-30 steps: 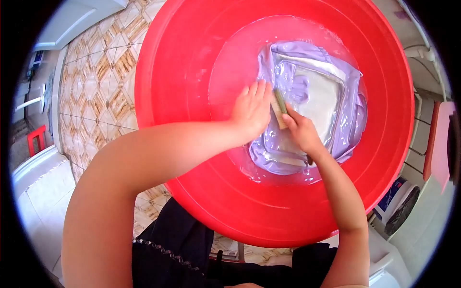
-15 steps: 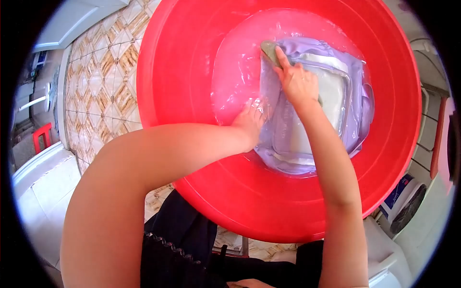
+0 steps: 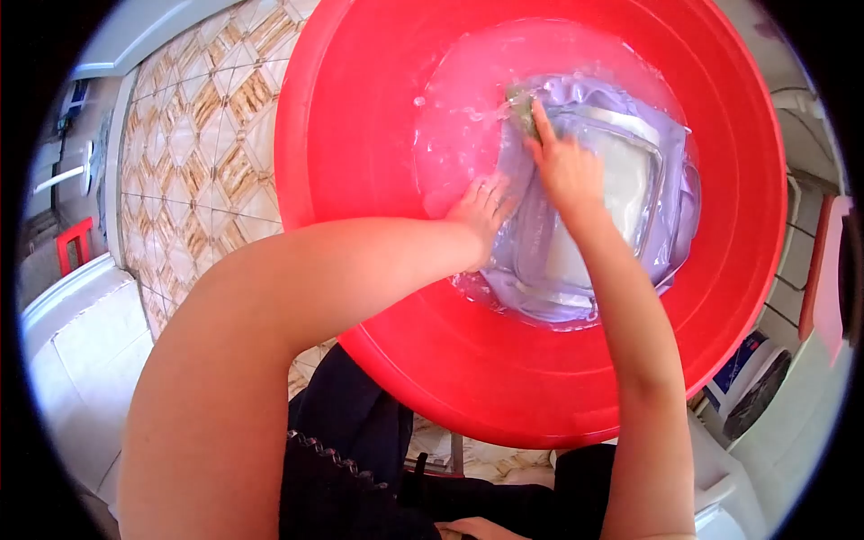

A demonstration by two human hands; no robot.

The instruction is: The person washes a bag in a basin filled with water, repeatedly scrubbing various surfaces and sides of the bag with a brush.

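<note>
A lilac backpack (image 3: 531, 243) with a clear front panel (image 3: 625, 171) lies flat in shallow water inside a big red basin (image 3: 369, 117). My right hand (image 3: 571, 175) grips an olive-green scrubbing brush (image 3: 520, 110) against the bag's upper left part, index finger stretched along it. The palm hides most of the brush. At the bag's left edge, my left hand (image 3: 484, 211) rests with fingers extended, touching the fabric and the water.
Patterned floor tiles (image 3: 202, 153) spread to the left of the basin. A white and blue bucket (image 3: 751, 378) stands at the lower right. At far left there is a red plastic frame (image 3: 76, 245). Dark clothing (image 3: 346, 441) covers my lap below the basin.
The brush and my right hand have shifted slightly right and down, with splashes now around the brush. My left hand has moved a little right along the bag's edge.
</note>
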